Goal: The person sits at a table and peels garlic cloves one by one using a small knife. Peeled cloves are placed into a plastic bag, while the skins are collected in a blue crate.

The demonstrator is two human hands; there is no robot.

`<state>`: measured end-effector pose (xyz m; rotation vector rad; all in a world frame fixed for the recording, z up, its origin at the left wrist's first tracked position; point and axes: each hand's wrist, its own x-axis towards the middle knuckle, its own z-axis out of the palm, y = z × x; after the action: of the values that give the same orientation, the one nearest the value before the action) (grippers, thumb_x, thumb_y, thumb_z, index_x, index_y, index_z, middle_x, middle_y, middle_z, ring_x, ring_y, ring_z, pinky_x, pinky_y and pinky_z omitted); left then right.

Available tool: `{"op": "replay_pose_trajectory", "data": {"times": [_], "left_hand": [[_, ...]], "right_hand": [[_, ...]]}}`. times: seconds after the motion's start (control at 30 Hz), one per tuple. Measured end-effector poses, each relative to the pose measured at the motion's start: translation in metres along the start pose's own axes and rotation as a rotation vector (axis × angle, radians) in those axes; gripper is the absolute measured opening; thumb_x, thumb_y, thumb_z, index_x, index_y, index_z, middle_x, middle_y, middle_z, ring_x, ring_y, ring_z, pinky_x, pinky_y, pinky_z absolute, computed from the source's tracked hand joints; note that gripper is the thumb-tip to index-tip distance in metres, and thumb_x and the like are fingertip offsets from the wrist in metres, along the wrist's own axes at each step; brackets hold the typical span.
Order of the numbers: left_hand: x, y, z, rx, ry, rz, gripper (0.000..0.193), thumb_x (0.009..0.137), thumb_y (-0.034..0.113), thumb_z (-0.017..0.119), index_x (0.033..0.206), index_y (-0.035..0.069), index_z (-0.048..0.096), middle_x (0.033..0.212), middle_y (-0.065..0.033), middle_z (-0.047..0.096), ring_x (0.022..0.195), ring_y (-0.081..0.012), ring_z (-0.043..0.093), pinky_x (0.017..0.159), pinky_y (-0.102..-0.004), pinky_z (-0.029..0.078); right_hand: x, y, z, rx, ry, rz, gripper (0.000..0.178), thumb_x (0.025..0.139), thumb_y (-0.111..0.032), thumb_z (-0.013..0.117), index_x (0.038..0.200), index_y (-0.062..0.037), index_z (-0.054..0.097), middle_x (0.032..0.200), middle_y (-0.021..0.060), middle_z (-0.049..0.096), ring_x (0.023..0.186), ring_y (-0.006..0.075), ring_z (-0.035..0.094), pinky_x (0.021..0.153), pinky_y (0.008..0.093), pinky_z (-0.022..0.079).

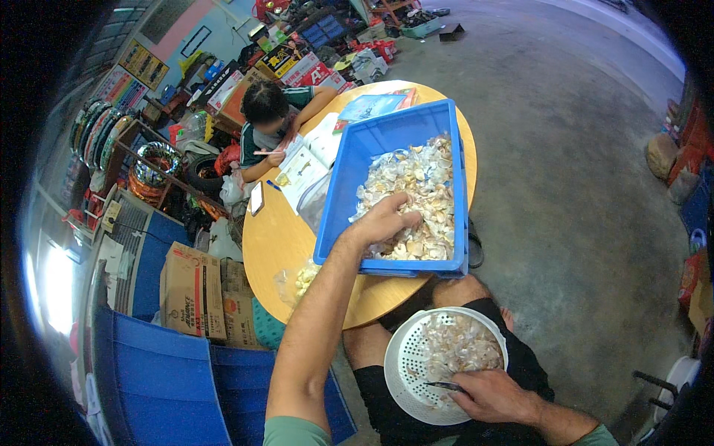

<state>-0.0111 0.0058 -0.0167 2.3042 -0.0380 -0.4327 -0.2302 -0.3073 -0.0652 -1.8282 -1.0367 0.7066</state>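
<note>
Reaching into a blue plastic crate (341, 171) on the round table, my left hand (387, 218) rests on a heap of garlic cloves (428, 178) mixed with papery skins. Its fingers curl down into the cloves; the tips are hidden, so I cannot make out what they grip. A white colander (401, 364) with garlic skins (465, 343) in it sits on my lap. At its lower right rim, my right hand (494, 394) is closed around a small dark-bladed knife (446, 386), whose blade points left over the colander. A plastic bag of peeled garlic cloves (306, 276) lies by the table's near left edge.
Across the round wooden table (268, 245), another person (269, 123) leans over an open book (301, 175), holding a pencil. A phone (256, 199) lies near the left edge. Cardboard boxes (192, 290) and a blue folding-type surface (156, 372) stand left of me. Tyres and stacked goods line the wall.
</note>
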Motion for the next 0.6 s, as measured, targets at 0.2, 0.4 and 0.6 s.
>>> {"op": "replay_pose_trajectory", "data": {"times": [0.2,0.4,0.6], "left_hand": [[-0.006,0.015,-0.003,-0.303,-0.007,-0.120,0.022,0.096,0.018,0.061,0.115,0.007,0.062,0.073,0.0017,0.056,0.057,-0.0086,0.051,0.049,-0.0265,0.043],[0.002,-0.002,-0.005,-0.286,0.111,-0.053,0.032,0.091,0.007,0.062,0.123,0.009,0.062,0.083,-0.0061,0.066,0.065,-0.0163,0.062,0.059,-0.0317,0.053],[0.000,0.001,0.003,0.571,0.641,0.394,0.034,0.084,0.007,0.066,0.118,0.005,0.065,0.108,-0.0180,0.067,0.095,-0.0306,0.068,0.089,-0.0380,0.053]], "right_hand": [[0.001,-0.001,-0.002,0.033,0.047,-0.032,0.023,0.097,-0.023,0.059,0.096,-0.0007,0.060,0.078,0.0196,0.068,0.074,0.0353,0.070,0.065,0.0470,0.057],[0.002,-0.004,-0.004,0.020,0.012,-0.014,0.023,0.097,-0.023,0.058,0.098,-0.0007,0.060,0.081,0.0188,0.068,0.075,0.0342,0.070,0.067,0.0459,0.058],[0.002,-0.003,-0.004,0.034,-0.010,-0.002,0.023,0.097,-0.023,0.057,0.101,-0.0006,0.060,0.082,0.0195,0.068,0.077,0.0343,0.070,0.070,0.0455,0.058]]}}
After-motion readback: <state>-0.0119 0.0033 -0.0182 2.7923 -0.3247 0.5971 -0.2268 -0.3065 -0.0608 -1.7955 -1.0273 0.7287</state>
